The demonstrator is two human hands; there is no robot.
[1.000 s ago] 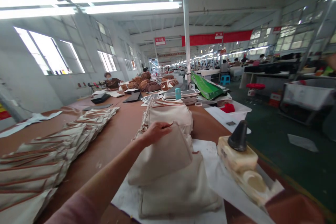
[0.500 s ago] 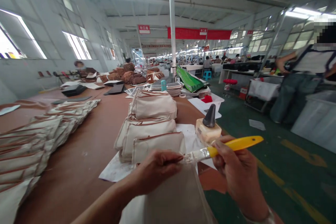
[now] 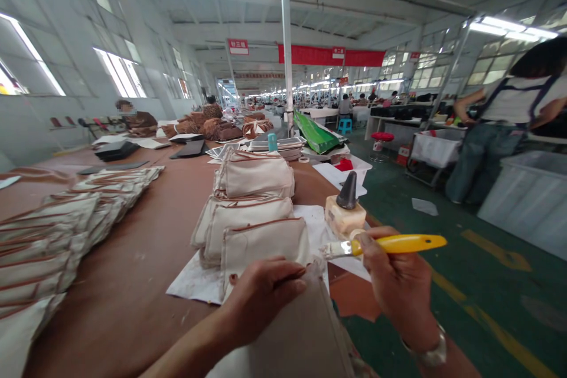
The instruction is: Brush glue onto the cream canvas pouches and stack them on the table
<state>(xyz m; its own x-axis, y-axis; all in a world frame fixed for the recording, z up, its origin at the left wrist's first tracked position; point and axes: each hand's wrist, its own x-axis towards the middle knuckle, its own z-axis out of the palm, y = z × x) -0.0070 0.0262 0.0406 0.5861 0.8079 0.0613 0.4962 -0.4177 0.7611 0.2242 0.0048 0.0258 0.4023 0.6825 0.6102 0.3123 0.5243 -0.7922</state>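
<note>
My right hand grips a paintbrush by its yellow handle, bristles pointing left. The bristle end sits just above the top corner of a cream fabric piece in front of me. With thumb and fingers closed, my left hand pinches that piece near its top edge; the fingertips are partly hidden. Just beyond lie stacks of cream fabric pieces with brown edging, partly on white paper. A cream block-shaped container topped by a dark cone stands behind my right hand.
More cream pieces overlap in a long row at left on the brown table. Farther back are a green bag, a teal object and brown bundles. A person stands at right beside a large bin.
The paintbrush has moved slightly right and up, away from my left fingertips. My left hand stays on the fabric, and the whole view has shifted a little.
</note>
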